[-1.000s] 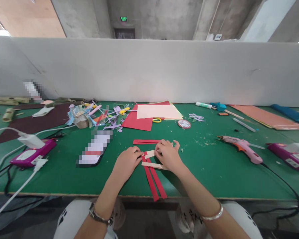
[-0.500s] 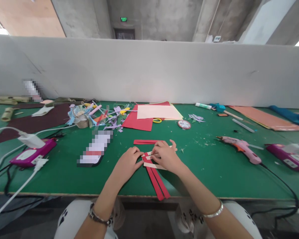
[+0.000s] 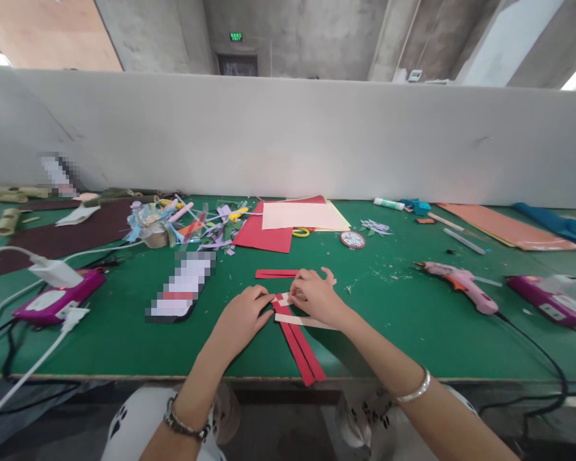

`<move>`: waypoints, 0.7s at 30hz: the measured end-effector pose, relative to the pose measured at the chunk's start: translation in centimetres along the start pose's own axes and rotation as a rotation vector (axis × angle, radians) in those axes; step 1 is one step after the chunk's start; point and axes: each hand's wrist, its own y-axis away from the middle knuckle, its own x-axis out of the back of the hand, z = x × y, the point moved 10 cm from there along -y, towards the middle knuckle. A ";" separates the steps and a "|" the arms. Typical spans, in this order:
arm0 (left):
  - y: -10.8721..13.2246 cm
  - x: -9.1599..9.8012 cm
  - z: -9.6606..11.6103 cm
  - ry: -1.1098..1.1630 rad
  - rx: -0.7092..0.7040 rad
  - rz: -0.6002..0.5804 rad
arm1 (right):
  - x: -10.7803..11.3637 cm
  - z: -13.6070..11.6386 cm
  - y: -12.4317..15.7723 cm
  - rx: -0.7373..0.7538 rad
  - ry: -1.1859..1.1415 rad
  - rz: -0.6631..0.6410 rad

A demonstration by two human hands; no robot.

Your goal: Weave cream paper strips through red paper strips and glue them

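Two long red paper strips (image 3: 301,355) slant toward the table's front edge, crossed at their upper end by cream paper strips, forming a small red-and-cream check. My left hand (image 3: 244,319) grips the left edge of this crossing, thumb and fingertips on the paper. From the right, my right hand (image 3: 317,299) comes over the crossing with thumb and forefinger pinched on a cream strip, its little finger raised. A lower cream strip (image 3: 300,320) lies across the red ones, its right part running under my right wrist. Another red strip (image 3: 273,274) lies flat just beyond my hands.
A phone (image 3: 185,288) lies to the left, beside a purple power strip (image 3: 60,298) with white plugs. Red paper (image 3: 269,238), cream sheets and yellow-handled scissors (image 3: 301,232) are at the back. A pink glue gun (image 3: 461,285) and its cord occupy the right.
My right hand has shifted slightly left and down over the crossing, and its fingers have closed further. The left hand keeps its hold on the edge of the strips.
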 end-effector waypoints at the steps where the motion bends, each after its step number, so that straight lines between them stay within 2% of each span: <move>1: 0.1 0.0 0.0 0.014 -0.011 0.007 | 0.0 0.0 0.0 0.000 -0.004 0.001; 7: 0.7 -0.1 0.1 0.094 -0.045 0.004 | -0.2 0.2 0.0 -0.008 -0.033 -0.012; 13: 0.8 0.2 0.7 0.023 -0.077 0.007 | -0.1 0.1 -0.1 0.009 -0.031 0.009; 21: 1.4 0.1 2.2 -0.096 -0.203 0.000 | -0.1 -0.1 -0.1 0.025 -0.008 0.021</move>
